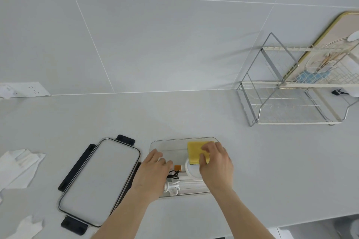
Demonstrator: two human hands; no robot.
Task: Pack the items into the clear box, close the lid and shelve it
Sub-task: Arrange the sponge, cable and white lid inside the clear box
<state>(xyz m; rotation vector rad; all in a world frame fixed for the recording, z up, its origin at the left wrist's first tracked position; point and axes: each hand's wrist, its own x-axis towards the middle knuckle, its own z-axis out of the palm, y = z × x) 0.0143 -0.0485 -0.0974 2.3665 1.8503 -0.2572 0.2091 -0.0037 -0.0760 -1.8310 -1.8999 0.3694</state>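
A pale countertop [194, 114] runs back to a tiled wall [155, 35], open between things. A wire rack [287, 99] stands far right. The lid [99, 178] lies just left of the clear box [155, 144], folded white papers [19, 167] further left. Inside the box, the right hand [215, 163] pinches a yellow sponge [195, 151]; the left hand [153, 169] lies loosely curled beside a black cord [173, 174] and white pieces [172, 188].
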